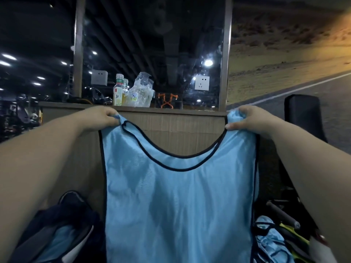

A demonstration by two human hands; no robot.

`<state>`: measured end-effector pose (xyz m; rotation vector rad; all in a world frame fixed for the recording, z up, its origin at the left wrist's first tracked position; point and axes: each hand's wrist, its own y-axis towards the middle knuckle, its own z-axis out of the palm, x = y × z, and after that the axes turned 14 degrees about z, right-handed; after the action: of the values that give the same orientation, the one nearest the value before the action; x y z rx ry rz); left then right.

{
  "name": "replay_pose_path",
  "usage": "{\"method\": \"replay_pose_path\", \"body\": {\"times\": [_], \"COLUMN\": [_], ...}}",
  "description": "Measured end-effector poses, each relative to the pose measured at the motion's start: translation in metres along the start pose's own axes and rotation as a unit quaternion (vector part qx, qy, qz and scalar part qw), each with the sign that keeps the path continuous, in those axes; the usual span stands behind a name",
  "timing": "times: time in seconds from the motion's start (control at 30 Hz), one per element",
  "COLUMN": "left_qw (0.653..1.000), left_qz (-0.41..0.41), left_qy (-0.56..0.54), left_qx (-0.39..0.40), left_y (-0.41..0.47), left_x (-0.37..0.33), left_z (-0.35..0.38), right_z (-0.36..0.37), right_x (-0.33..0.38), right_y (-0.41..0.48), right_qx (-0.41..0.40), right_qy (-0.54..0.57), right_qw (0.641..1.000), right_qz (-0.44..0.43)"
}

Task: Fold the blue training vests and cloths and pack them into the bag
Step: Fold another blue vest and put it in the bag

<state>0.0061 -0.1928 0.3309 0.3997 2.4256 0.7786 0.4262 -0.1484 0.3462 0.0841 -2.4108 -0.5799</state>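
hands [104, 117] [247, 121] outstretched, pinching vest [178, 205] shoulders

Dim room, ceiling spotlights glaring, soft blur, bowed edges

hands [178, 120] holding blue vest [178, 205] up, spread

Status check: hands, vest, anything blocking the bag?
Left hand and right hand each pinch a shoulder strap. Light blue mesh vest with black trim hangs flat, unfolded. Dark bag lower left, blue cloth showing inside; nothing seen in the way.
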Motion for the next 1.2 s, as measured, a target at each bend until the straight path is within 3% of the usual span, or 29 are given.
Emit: {"method": "replay_pose_path", "body": {"times": [0.13, 0.3, 0.47, 0.53, 0.63, 0.77, 0.9, 1.0, 1.2], "left_qw": [0.999, 0.999, 0.998, 0.996, 0.986, 0.961, 0.946, 0.955, 0.97], "left_qz": [-0.012, -0.011, -0.015, -0.018, -0.011, -0.008, -0.016, -0.009, -0.023], "left_qy": [0.034, -0.028, -0.06, -0.091, -0.158, -0.262, -0.304, -0.278, -0.22], "left_qx": [-0.013, -0.029, -0.016, -0.021, -0.056, -0.085, -0.109, -0.105, -0.1], "left_y": [-0.004, -0.008, -0.009, -0.011, -0.007, -0.002, 0.004, 0.008, 0.016], "left_x": [-0.001, -0.007, -0.01, -0.012, -0.013, -0.02, -0.031, -0.035, -0.042], "left_z": [0.001, -0.002, 0.001, 0.001, 0.002, 0.002, 0.01, 0.021, 0.051], "right_z": [0.006, 0.008, 0.017, 0.019, 0.021, 0.026, 0.027, 0.025, 0.023], "right_x": [-0.004, -0.012, -0.017, -0.019, -0.027, -0.043, -0.052, -0.051, -0.039], "right_y": [0.002, 0.002, 0.002, 0.001, 0.006, 0.019, 0.027, 0.025, 0.016], "right_qx": [-0.01, 0.016, 0.088, 0.089, 0.047, -0.129, -0.132, -0.13, -0.093], "right_qy": [0.014, 0.018, -0.081, -0.067, -0.035, -0.22, -0.142, -0.121, 0.037], "right_qw": [1.0, 1.0, 0.992, 0.993, 0.998, 0.965, 0.975, 0.978, 0.985], "right_qz": [-0.011, -0.002, 0.027, 0.026, 0.039, 0.059, 0.107, 0.108, 0.138]}}
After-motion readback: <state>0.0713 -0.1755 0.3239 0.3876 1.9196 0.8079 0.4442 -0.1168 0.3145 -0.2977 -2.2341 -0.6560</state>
